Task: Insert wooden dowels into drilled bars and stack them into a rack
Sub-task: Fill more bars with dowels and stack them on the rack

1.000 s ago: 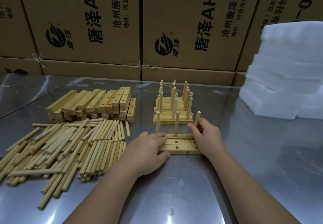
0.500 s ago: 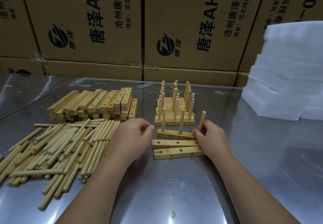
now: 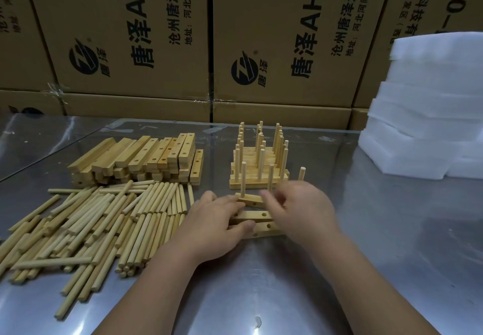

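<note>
Head view: left hand (image 3: 217, 219), fingers straight, touches dowelled bar (image 3: 249, 200); right hand (image 3: 300, 209) blurred, grip unclear; lopsided lift may jam dowels (image 3: 243, 180).

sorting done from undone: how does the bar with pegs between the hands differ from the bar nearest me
The pegged bar has dowels standing upright in it; the nearest bar shows only empty holes. The pegged bar sits just in front of the finished rack; the nearest bar lies closest to the person. Both are pale, drilled wood lying crosswise.
</note>
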